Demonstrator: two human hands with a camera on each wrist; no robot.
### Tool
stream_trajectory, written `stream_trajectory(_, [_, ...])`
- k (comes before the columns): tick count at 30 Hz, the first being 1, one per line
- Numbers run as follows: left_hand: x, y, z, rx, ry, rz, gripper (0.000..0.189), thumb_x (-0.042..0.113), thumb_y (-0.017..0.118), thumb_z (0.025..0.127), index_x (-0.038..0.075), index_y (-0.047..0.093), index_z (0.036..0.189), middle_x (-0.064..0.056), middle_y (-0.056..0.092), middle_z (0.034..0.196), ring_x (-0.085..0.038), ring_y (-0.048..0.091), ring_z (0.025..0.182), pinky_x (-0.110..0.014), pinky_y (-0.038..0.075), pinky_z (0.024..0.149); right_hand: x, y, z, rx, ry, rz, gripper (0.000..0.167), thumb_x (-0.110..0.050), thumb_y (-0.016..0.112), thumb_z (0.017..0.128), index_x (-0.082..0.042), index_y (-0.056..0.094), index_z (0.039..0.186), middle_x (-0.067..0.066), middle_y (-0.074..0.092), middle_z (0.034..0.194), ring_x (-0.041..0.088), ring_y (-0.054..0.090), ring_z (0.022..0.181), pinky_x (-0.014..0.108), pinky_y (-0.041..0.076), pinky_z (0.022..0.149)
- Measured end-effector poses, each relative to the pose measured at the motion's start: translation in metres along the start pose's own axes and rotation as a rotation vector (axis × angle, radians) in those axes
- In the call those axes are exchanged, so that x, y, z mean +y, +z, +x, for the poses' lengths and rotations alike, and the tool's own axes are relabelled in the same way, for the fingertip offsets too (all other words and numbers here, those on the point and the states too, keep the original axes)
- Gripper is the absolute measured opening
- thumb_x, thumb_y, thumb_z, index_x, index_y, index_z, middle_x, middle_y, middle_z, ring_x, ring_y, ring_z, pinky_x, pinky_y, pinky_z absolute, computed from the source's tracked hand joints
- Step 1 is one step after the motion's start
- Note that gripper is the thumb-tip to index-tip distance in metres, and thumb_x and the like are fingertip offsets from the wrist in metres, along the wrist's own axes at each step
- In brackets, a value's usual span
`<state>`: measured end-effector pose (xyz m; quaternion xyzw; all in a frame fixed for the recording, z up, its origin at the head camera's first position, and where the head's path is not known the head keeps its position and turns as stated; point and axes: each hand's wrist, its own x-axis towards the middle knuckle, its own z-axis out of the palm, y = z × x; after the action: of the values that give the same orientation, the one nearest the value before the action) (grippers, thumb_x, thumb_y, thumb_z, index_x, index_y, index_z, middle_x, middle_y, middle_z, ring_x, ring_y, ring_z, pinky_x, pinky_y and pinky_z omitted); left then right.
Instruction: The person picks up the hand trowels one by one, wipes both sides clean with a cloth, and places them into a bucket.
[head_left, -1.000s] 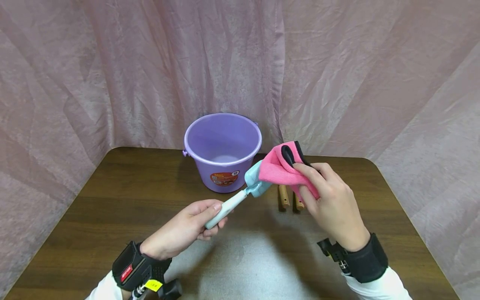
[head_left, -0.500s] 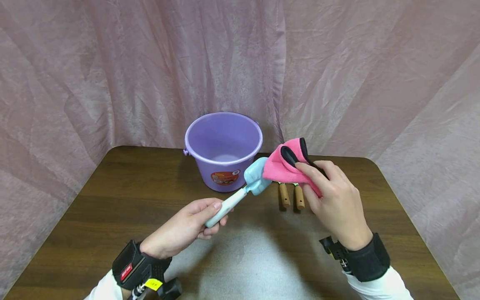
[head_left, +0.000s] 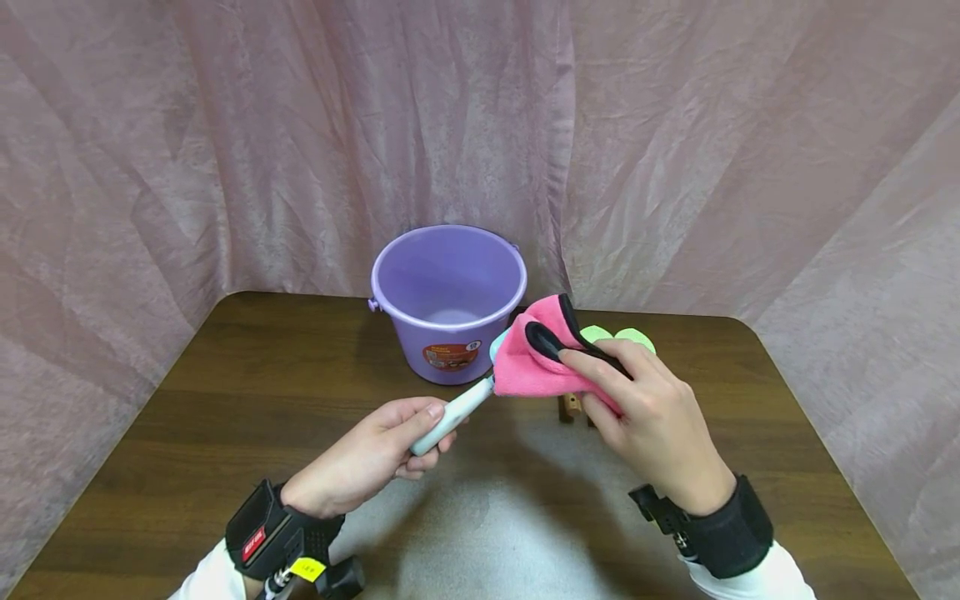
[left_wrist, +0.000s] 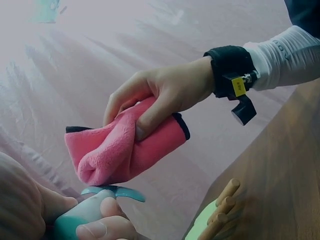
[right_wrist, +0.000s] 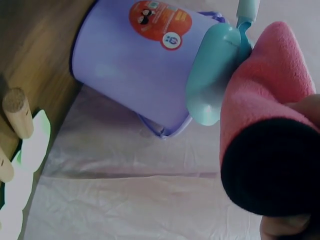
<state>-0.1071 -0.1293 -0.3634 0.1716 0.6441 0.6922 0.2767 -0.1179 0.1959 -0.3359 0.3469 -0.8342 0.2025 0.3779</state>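
Observation:
My left hand [head_left: 367,454] grips the pale handle of a small light-blue trowel [head_left: 461,410], tilted up to the right above the table. A folded pink cloth [head_left: 534,362] with black edging is held between the thumb and fingers of my right hand [head_left: 652,408]. In the head view the cloth covers most of the trowel's blade, leaving a sliver at its left edge. The right wrist view shows the teal-looking blade [right_wrist: 212,75] with the cloth against its side. From the left wrist, the cloth [left_wrist: 117,145] appears right at the blade's edge.
A purple bucket [head_left: 459,337] with an orange label stands at the table's back, close behind the trowel. Several wooden-handled tools with light-green heads [head_left: 634,337] lie behind the cloth and right hand. Pink curtains [head_left: 300,150] hang behind the wooden table [head_left: 247,400].
The cloth shifted slightly up and right, then down and left along the blade towards the handle, covering more of it. The green tool heads came into sight. My left hand has stayed in place.

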Motion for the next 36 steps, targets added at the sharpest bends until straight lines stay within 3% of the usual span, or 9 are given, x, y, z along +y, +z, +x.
stream_trajectory(9, [0.001,0.000,0.001,0.002,-0.014,-0.004,0.039,0.031,0.040,0.117,-0.001,0.060,0.104,-0.003,0.048,0.082,-0.010,0.037,0.062,-0.021,0.031,0.059,-0.004,0.003,0.002,-0.019,-0.092,0.047,0.031,-0.023,0.054,0.106,-0.019,0.079,0.124,0.009,0.070,0.112,0.026,0.067,0.098,0.045,0.058,0.072])
stream_trajectory(19, [0.002,0.001,0.000,0.010,-0.011,-0.052,0.039,0.029,0.042,0.117,-0.007,0.056,0.110,-0.003,0.052,0.089,-0.009,0.036,0.062,-0.021,0.029,0.060,-0.004,-0.001,0.008,-0.030,-0.168,0.095,0.030,-0.024,0.053,0.111,-0.016,0.079,0.122,0.009,0.072,0.113,0.027,0.067,0.091,0.040,0.053,0.075])
stream_trajectory(24, [0.002,0.000,-0.001,0.012,-0.021,-0.054,0.038,0.030,0.041,0.117,-0.005,0.057,0.113,-0.004,0.052,0.090,-0.009,0.036,0.063,-0.021,0.030,0.060,0.002,-0.003,0.007,-0.031,-0.151,0.075,0.030,-0.021,0.053,0.108,-0.016,0.079,0.122,0.010,0.071,0.115,0.028,0.066,0.092,0.040,0.051,0.079])
stream_trajectory(28, [0.002,0.000,-0.001,0.008,-0.018,-0.054,0.037,0.031,0.041,0.117,-0.001,0.059,0.114,-0.004,0.052,0.091,-0.009,0.036,0.063,-0.021,0.031,0.061,0.008,-0.006,0.005,-0.030,-0.115,0.053,0.034,-0.012,0.053,0.100,-0.015,0.079,0.122,0.011,0.071,0.114,0.030,0.064,0.093,0.039,0.050,0.078])
stream_trajectory(36, [0.004,0.001,-0.001,0.010,-0.003,-0.047,0.037,0.030,0.042,0.117,-0.002,0.061,0.119,-0.004,0.053,0.092,-0.009,0.036,0.063,-0.021,0.030,0.061,0.018,-0.009,0.001,-0.033,-0.012,-0.009,0.039,-0.008,0.063,0.091,-0.015,0.076,0.127,0.011,0.069,0.111,0.030,0.063,0.093,0.044,0.052,0.072])
